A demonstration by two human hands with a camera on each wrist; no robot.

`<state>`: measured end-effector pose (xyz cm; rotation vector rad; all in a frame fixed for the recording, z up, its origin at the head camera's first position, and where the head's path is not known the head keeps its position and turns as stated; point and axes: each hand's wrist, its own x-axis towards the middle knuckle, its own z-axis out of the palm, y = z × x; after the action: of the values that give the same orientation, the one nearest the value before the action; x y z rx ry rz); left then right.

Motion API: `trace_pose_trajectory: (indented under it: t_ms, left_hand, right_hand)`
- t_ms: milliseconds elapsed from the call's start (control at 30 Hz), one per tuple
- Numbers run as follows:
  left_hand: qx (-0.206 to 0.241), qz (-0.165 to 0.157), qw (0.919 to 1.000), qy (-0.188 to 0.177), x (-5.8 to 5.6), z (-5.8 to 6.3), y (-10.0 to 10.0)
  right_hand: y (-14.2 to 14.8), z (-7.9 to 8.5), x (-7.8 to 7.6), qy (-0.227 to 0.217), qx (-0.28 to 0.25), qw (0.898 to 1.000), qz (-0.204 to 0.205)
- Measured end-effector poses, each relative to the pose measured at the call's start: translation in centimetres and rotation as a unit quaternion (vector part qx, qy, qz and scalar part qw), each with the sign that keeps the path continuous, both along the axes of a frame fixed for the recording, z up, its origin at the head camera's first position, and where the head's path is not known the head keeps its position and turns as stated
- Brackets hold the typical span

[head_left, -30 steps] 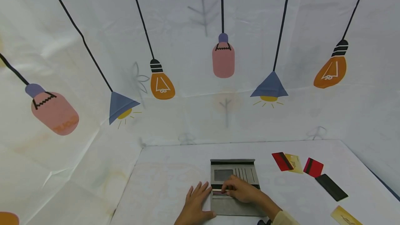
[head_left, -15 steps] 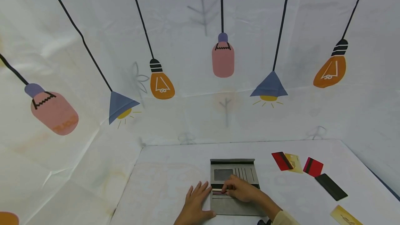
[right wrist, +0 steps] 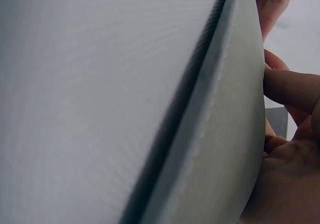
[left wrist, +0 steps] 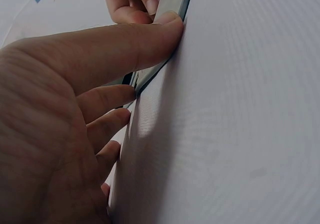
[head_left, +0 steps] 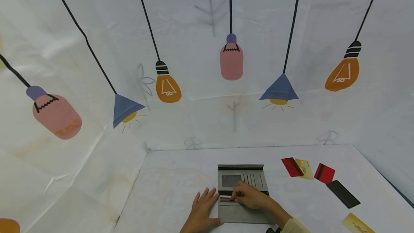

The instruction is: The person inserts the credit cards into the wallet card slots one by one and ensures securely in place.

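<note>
A grey wallet (head_left: 233, 216) lies unfolded on the white table, with card slots and a dark window in its far half. A purplish card (head_left: 225, 200) shows as a thin strip in a slot of the near half. My right hand (head_left: 250, 197) reaches over the wallet and pinches at this strip with thumb and curled fingers, which partly cover it. Spread and straight, the fingers of my left hand (head_left: 203, 209) rest along the wallet's left edge. In the left wrist view that thumb (left wrist: 155, 41) lies against the wallet's edge (left wrist: 172, 1).
To the right lie a red card (head_left: 292, 167) overlapping a gold card (head_left: 305, 170), another red card (head_left: 324, 173), a black card (head_left: 343, 194) and a gold card (head_left: 358, 224). Behind the table rises a white sheet (head_left: 200, 125) printed with lamps.
My right fingertips have shifted very slightly to the right along the slot. My left hand, the wallet and the loose cards stay where they were.
</note>
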<state>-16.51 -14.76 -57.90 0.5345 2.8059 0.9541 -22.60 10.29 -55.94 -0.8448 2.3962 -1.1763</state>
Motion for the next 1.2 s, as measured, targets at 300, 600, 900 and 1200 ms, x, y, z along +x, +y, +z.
trace_pose_trajectory:
  t_ms: [300, 600, 900, 1200]
  left_hand:
    - [-0.005, 0.009, 0.9997, -0.024, 0.0, -0.9, -0.4]
    - [0.007, 0.014, 0.9998, -0.013, 0.1, -1.3, -0.5]
    - [0.003, 0.016, 0.9996, -0.021, 0.2, -1.1, -0.4]
    - [0.003, 0.011, 0.9997, -0.019, 0.3, -0.9, -0.6]
  right_hand:
    - [0.0, 0.1, 0.7, 0.03, 0.019, 0.999, 0.002]
    - [1.9, 1.3, 2.0, 0.076, -0.009, 0.995, -0.071]
    - [8.3, 2.8, 3.7, 0.06, -0.021, 0.985, -0.161]
    - [16.1, 3.0, 6.1, 0.004, 0.066, 0.955, -0.29]
